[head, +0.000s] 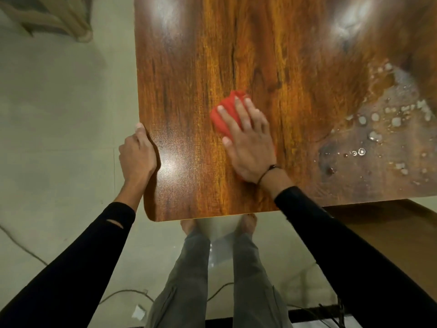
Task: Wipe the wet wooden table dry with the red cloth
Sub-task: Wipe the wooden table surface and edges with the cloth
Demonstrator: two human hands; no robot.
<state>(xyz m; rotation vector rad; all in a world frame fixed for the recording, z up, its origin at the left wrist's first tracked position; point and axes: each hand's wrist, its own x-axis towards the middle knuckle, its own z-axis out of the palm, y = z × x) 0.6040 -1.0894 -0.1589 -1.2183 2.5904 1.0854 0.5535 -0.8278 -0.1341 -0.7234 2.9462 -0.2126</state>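
The wooden table (272,55) fills the upper middle and right of the head view, its grain orange-brown. My right hand (248,143) lies flat on the bunched red cloth (227,112) near the table's middle, fingers spread and straight, pressing it to the wood. Most of the cloth is under the palm. A patch of water with beads and droplets (378,129) covers the table's right part. My left hand (137,155) grips the table's left edge, thumb on top, fingers curled under.
Pale tiled floor lies to the left and below. A light wooden chair (59,20) stands at the top left. A lower brown surface (390,228) sits below the table's right front edge. Cables (123,292) run on the floor near my legs and bare feet.
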